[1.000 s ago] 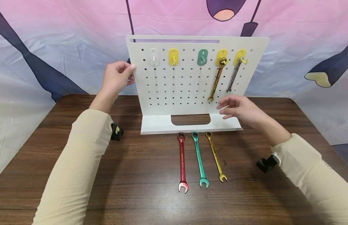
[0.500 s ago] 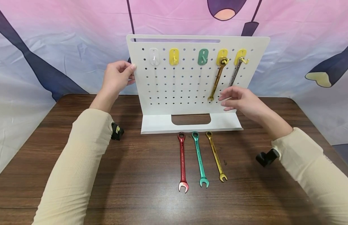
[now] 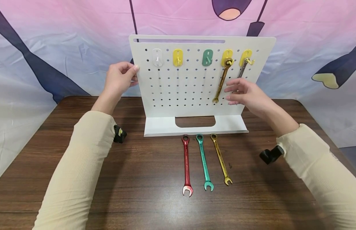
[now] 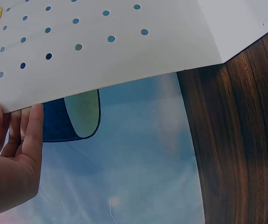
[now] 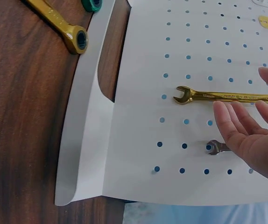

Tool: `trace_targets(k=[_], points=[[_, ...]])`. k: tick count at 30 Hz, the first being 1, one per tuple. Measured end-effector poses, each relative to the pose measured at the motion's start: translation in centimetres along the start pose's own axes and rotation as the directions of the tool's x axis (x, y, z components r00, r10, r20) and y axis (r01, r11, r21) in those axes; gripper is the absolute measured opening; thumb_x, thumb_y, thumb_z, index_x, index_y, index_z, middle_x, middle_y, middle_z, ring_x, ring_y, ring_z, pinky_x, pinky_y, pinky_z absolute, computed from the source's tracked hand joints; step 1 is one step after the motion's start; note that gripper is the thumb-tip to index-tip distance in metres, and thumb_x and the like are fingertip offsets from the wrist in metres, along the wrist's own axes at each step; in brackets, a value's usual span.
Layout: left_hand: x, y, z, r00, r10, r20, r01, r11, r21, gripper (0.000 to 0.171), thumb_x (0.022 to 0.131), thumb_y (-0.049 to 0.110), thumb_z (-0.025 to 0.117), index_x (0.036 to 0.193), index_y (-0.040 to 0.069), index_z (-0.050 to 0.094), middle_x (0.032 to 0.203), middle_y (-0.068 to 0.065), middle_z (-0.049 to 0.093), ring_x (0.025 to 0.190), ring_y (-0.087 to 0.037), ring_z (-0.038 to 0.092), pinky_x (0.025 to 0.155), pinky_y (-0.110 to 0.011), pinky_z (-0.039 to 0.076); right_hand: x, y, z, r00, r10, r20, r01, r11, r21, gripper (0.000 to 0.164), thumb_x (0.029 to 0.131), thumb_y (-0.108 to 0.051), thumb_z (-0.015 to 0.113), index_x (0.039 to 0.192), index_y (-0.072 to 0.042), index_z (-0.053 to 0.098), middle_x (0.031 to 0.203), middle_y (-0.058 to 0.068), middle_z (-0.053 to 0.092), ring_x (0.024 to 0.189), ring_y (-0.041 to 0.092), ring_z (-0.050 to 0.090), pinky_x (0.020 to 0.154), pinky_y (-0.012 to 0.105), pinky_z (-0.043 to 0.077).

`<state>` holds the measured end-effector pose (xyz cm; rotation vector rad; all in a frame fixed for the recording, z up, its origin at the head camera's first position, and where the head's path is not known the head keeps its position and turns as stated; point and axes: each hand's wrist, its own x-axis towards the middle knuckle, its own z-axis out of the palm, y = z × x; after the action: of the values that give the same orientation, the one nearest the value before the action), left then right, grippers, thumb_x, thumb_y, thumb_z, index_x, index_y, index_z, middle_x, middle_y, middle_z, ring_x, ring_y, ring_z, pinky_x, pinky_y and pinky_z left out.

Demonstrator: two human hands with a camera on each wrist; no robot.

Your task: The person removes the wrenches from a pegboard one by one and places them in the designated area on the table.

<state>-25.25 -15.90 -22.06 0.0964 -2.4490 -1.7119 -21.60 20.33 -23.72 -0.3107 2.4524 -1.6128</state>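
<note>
My left hand (image 3: 120, 78) pinches the left edge of a white pegboard (image 3: 172, 95), thumb on the front and fingers behind. Two combination wrenches hang on the board's right side: a gold wrench (image 3: 222, 81) and a shorter silver wrench (image 3: 243, 69). My right hand (image 3: 247, 95) hovers in front of the silver wrench, hiding its lower part in the head view. Its fingers are loosely bent and hold nothing. In the right wrist view the fingertips lie close to the gold wrench (image 5: 208, 96); whether they touch it I cannot tell.
On the wooden table (image 3: 154, 204), before the board's base, lie a red wrench (image 3: 186, 166), a green wrench (image 3: 204, 163) and another gold wrench (image 3: 221, 158). A clear hook (image 3: 157, 58), a yellow hook (image 3: 178, 58) and a green hook (image 3: 207, 58) bear nothing. Printed cloth (image 3: 80, 48) hangs behind.
My right hand has risen from the board's lower right, passing in front of the silver wrench and covering its lower end. My left hand and the wrenches stay where they were.
</note>
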Motion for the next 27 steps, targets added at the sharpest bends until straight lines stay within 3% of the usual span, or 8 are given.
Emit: trace_targets(k=[6,12,27], points=[[0.0,0.0,0.0,1.0,0.003,0.0,-0.003,1.0,0.004,0.026,0.09,0.03,0.056,0.094,0.004,0.06,0.082,-0.001,0.053,0.075,-0.011,0.055,0.079,-0.027,0.054,0.3,-0.8,0.0,1.0,-0.011,-0.015,0.011,1.0,-0.003,0.05,0.091,-0.006,0.056,0.134,-0.001,0.031,0.128,0.019,0.042,0.112,0.031,0.05,0.088,0.03,0.05],[-0.1,0.1,0.0,1.0,-0.005,0.005,0.005,1.0,-0.009,0.025,0.09,0.028,0.056,0.093,0.004,0.06,0.083,-0.002,0.053,0.075,-0.011,0.053,0.079,-0.027,0.054,0.7,-1.5,-0.1,0.999,-0.006,-0.051,0.005,0.999,-0.036,0.055,0.091,-0.008,0.057,0.137,-0.004,0.027,0.131,0.017,0.041,0.108,0.023,0.053,0.09,0.034,0.048],[-0.1,0.0,0.0,1.0,0.006,0.002,-0.006,1.0,0.021,0.028,0.089,0.032,0.056,0.095,0.005,0.061,0.083,-0.001,0.053,0.076,-0.011,0.055,0.081,-0.028,0.054,1.3,-1.8,0.2,0.997,-0.031,-0.065,0.031,1.0,-0.005,0.06,0.09,-0.004,0.056,0.139,-0.004,0.021,0.13,0.02,0.039,0.113,0.028,0.047,0.083,0.025,0.05]])
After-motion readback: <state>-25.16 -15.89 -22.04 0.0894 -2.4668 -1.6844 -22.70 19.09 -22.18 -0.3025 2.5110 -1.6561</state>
